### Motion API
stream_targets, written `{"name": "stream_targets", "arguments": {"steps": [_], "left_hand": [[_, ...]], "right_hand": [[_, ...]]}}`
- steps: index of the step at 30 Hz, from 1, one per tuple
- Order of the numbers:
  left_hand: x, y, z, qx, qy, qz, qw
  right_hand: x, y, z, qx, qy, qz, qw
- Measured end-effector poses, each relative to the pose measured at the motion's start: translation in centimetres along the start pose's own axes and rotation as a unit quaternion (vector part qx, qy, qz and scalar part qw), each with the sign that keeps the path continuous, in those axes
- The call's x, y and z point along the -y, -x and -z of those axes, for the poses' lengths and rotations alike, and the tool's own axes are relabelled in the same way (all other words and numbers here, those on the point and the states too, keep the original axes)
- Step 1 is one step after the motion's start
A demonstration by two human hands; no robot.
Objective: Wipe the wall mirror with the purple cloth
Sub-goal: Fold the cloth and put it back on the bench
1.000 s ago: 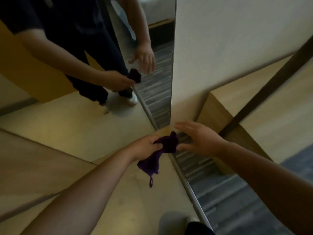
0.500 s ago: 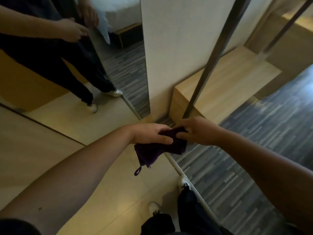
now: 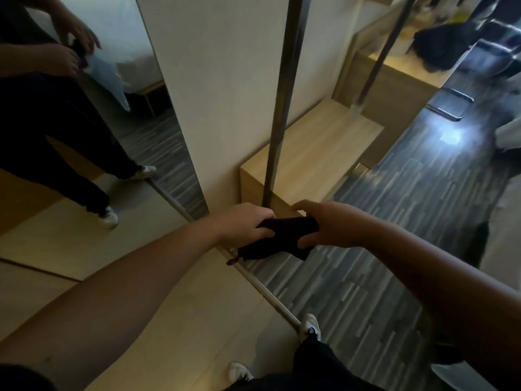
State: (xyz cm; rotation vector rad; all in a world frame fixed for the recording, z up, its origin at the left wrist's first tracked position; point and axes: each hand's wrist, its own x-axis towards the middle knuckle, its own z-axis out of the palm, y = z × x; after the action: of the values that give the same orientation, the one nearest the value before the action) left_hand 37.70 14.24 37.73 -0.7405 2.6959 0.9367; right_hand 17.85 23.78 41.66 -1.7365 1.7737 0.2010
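Observation:
The purple cloth (image 3: 280, 238) is stretched between both hands in front of me, a small loop hanging from its lower left corner. My left hand (image 3: 242, 222) grips its left end and my right hand (image 3: 324, 224) pinches its right end. The wall mirror (image 3: 84, 153) fills the left of the view and reflects my legs, shoes and both hands with the cloth. Neither hand touches the glass.
A white wall panel (image 3: 220, 80) stands right of the mirror. A low wooden bench (image 3: 315, 153) sits below it with a metal pole (image 3: 282, 103) rising from it. Grey striped carpet (image 3: 380, 249) covers the floor on the right; my shoes (image 3: 310, 328) are at the bottom.
My right hand has come in and taken the cloth's right end, and the cloth is now pulled out flat between both hands. My view has swung right, away from the mirror.

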Motion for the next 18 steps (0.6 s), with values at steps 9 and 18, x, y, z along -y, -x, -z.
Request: {"name": "stream_targets", "arguments": {"steps": [9,18], "left_hand": [[-2.3,-9.2,0.6,0.053,-0.054,-0.019,0.997],[0.0,-24.3,-0.9,0.04,-0.083,0.041,0.995]], "right_hand": [[-9.7,-2.7,2.4,0.077,0.071,0.014,0.994],[-24.2,-12.8,5.9,0.094,0.056,0.07,0.992]]}}
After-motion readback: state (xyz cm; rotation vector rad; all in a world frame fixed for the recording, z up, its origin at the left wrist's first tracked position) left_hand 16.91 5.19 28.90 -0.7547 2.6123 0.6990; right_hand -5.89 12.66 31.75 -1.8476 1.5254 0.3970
